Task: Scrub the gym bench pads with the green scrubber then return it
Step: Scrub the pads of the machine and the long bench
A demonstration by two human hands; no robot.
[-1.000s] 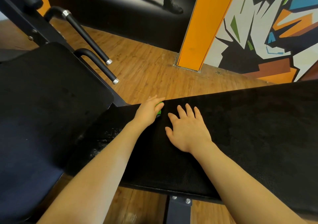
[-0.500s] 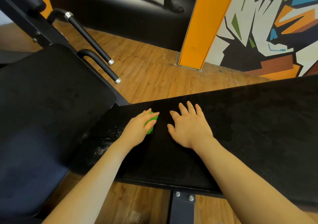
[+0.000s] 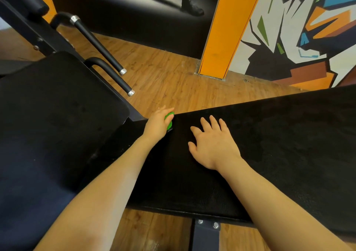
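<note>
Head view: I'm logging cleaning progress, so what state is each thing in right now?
Left hand: grips the green scrubber.
Green scrubber: held at the long pad's far edge.
Right hand: flat, fingers spread, resting on the long pad.
Long pad: horizontal.
Seat pad: untouched.

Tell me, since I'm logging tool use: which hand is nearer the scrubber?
Left. The left hand grips the scrubber at the pad's far edge; the right hand rests flat beside it.
</note>
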